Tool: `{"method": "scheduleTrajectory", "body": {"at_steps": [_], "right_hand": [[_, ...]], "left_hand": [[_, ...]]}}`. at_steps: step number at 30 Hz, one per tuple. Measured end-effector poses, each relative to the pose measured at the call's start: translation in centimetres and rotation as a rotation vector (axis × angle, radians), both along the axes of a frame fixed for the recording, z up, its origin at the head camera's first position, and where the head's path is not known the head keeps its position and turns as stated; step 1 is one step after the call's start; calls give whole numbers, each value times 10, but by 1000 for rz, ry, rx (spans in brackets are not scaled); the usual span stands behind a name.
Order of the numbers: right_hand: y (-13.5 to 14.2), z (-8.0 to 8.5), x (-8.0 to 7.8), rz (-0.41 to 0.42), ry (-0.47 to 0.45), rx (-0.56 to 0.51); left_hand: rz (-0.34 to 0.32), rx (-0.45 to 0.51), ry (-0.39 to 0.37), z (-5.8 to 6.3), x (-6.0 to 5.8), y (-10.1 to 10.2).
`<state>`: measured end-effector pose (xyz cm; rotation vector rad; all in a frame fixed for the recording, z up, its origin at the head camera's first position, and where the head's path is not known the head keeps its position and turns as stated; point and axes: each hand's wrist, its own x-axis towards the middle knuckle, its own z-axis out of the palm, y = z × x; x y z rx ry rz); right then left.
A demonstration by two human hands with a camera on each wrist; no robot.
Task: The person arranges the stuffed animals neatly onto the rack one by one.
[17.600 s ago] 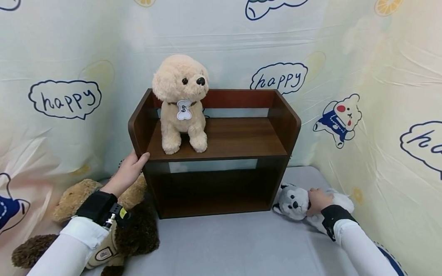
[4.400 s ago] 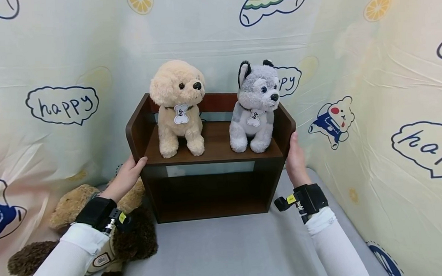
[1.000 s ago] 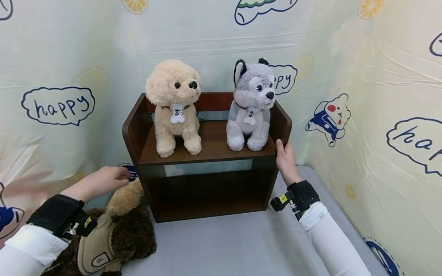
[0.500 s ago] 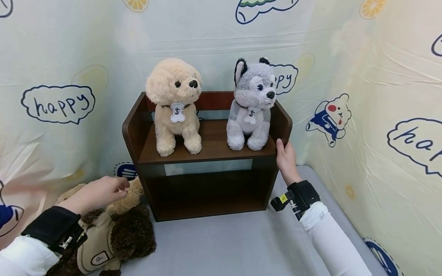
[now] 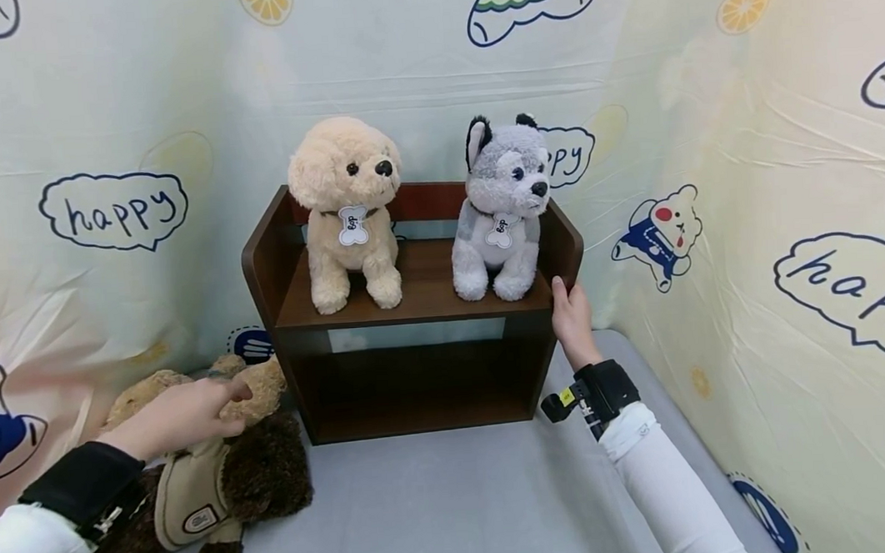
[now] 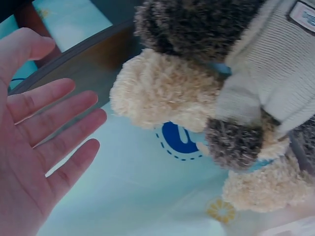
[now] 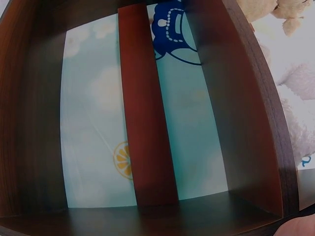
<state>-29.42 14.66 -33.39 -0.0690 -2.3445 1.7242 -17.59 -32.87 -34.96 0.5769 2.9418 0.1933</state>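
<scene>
In the head view my left hand [image 5: 175, 416] is over a brown plush toy [image 5: 265, 474] in a beige sweater, which lies at the left of the shelf. The left wrist view shows that hand's fingers spread, with a gap to the plush and nothing held. My right hand [image 5: 576, 324] holds the right side panel of a dark wooden shelf [image 5: 429, 314], thumb at the front edge; the other fingers are mostly hidden. On the top board sit a cream plush dog [image 5: 347, 173] at left and a grey-and-white plush husky [image 5: 505, 181] at right, both wearing bone-shaped tags.
The shelf's lower compartment [image 5: 426, 386] faces forward. A grey sheet [image 5: 439, 502] covers the surface beneath. Printed fabric walls [image 5: 704, 112] stand close at the back and both sides. Tan fluffy parts [image 5: 260, 386] of the plush lie against the shelf's left side.
Earlier the husky moved from the sheet to the top board, and my right hand took hold of the panel. My left hand has let go of the shelf and lowered toward the brown plush.
</scene>
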Motion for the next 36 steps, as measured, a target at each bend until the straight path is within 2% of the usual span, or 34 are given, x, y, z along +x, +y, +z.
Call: {"method": "scheduleTrajectory", "body": {"at_steps": [5, 14, 22, 30, 36], "right_hand": [[0, 1, 0, -9, -2, 6], [-1, 1, 0, -6, 8, 15], [0, 0, -1, -7, 16, 24], [0, -1, -1, -9, 15, 15], [1, -3, -2, 2, 75, 20]], "left_hand": [[-1, -42, 11, -9, 5, -5], [13, -58, 4, -30, 18, -15], [8, -81, 4, -39, 24, -19], [-33, -114, 31, -52, 30, -24], [-52, -111, 49, -62, 35, -28]]}}
